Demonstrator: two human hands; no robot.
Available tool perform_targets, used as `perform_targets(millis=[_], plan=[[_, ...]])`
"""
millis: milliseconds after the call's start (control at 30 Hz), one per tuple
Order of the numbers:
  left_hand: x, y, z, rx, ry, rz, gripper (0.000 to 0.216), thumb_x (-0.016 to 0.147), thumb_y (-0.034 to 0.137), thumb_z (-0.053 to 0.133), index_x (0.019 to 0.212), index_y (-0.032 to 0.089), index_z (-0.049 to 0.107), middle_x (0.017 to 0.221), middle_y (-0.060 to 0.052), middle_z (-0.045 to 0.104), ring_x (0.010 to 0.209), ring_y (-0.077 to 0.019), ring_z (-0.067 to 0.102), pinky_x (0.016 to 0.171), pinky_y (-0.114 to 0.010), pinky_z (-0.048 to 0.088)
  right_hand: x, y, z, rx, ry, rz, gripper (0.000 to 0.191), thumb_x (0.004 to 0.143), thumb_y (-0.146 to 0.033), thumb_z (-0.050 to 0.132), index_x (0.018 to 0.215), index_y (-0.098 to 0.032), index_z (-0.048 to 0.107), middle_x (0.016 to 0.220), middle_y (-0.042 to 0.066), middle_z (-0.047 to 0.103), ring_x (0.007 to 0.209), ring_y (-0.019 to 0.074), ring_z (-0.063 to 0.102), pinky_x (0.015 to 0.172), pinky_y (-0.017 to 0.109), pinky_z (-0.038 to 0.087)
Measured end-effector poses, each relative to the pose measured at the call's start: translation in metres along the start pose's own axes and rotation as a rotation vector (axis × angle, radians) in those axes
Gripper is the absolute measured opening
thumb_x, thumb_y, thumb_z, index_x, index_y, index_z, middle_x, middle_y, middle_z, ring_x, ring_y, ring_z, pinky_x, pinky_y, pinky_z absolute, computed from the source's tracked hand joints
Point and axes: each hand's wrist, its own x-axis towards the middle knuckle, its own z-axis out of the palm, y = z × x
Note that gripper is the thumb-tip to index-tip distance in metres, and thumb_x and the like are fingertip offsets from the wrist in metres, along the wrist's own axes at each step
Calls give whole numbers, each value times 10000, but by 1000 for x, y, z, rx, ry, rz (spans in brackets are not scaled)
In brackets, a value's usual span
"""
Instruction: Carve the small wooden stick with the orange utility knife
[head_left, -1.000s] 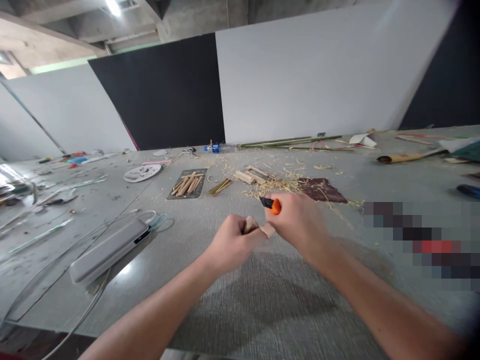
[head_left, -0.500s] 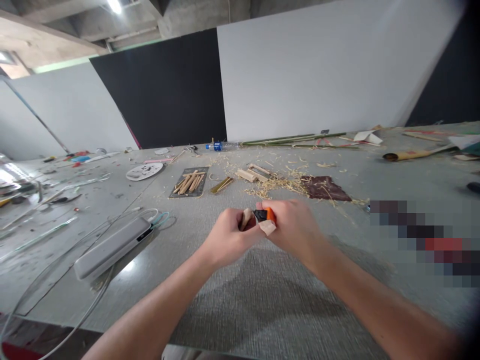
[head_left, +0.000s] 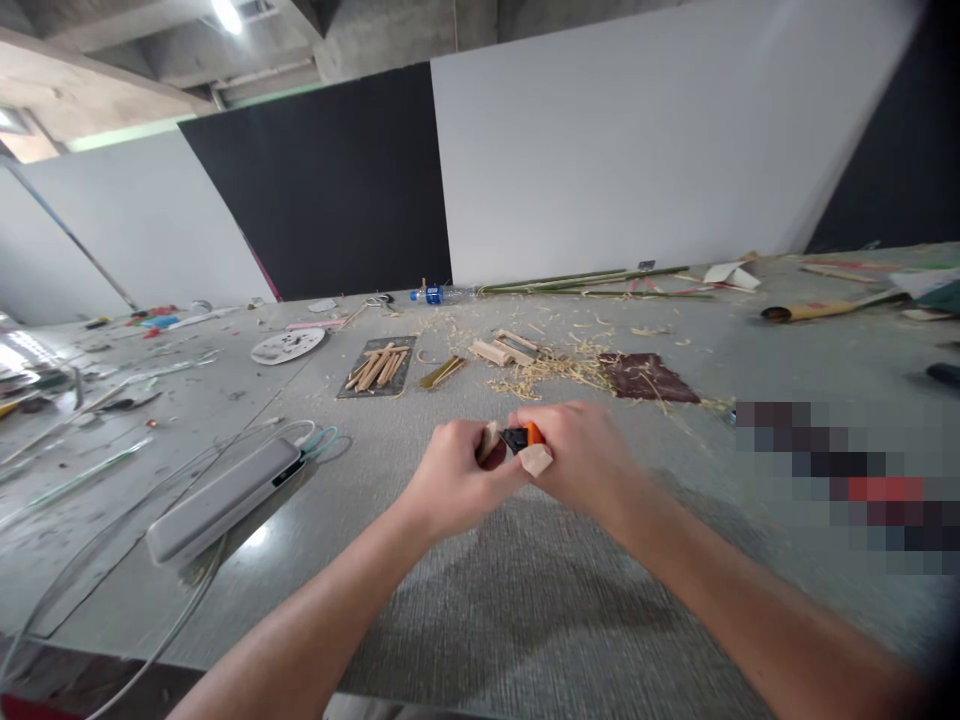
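Observation:
Above the table, my left hand [head_left: 457, 475] is closed around a small pale wooden piece [head_left: 490, 438]; most of that piece is hidden by the fingers. My right hand [head_left: 581, 445] grips an orange-and-black utility knife [head_left: 517, 437], its black end pointing left at the wood. Whatever blade it has is too small to make out. A beige patch [head_left: 535, 460], like tape, shows where my left thumb meets the right hand. The two hands touch or nearly touch there.
Beyond the hands lie wooden sticks on a dark mat [head_left: 409, 350], wood blocks [head_left: 491, 352], curly shavings [head_left: 555, 372] and a brown sheet [head_left: 651, 378]. On the left is a grey power bank [head_left: 225, 500] with cables. A plastic bottle [head_left: 431, 295] lies near the wall.
The utility knife has shifted slightly left and turned a little within my right hand, its black end now closer to the wooden piece. My left hand has hardly moved.

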Motion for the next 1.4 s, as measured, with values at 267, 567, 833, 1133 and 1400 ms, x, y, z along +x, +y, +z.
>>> perform_targets(millis=[267, 567, 833, 1133, 1400], plan=[[1, -4, 0, 49, 18, 27, 580, 764, 417, 771, 585, 207, 260, 574, 77, 229, 586, -96, 195, 503, -260, 140, 1, -1, -1, 1, -16, -9, 117, 710, -311, 500, 637, -219, 510, 591, 4, 559, 565, 137, 319, 564, 302, 192], [0, -5, -1, 29, -14, 31, 584, 797, 445, 742, 587, 212, 249, 581, 76, 215, 584, -92, 182, 499, -267, 132, -2, -4, 0, -37, -21, 38, 158, 753, -330, 529, 637, -222, 518, 580, -1, 536, 557, 138, 354, 555, 302, 202], [-11, -1, 40, -17, -208, 9, 534, 921, 406, 560, 552, 206, 230, 575, 68, 173, 572, -94, 166, 501, -277, 150, 14, 12, 1, -152, 129, 393, 151, 790, -219, 524, 712, -194, 650, 651, 86, 624, 557, 177, 496, 535, 313, 219], [5, -5, -5, -5, -28, 46, 580, 836, 447, 715, 591, 208, 247, 594, 76, 199, 597, -101, 179, 508, -274, 141, 2, 3, 4, -37, 116, 140, 141, 775, -308, 578, 662, -226, 561, 606, 8, 590, 552, 141, 388, 546, 298, 220], [3, 0, -12, 119, 10, 94, 561, 819, 452, 709, 584, 202, 266, 589, 76, 221, 595, -98, 193, 514, -263, 155, 1, 1, 9, 13, 112, 27, 168, 788, -303, 515, 644, -216, 520, 612, 13, 606, 554, 137, 372, 580, 305, 214]])
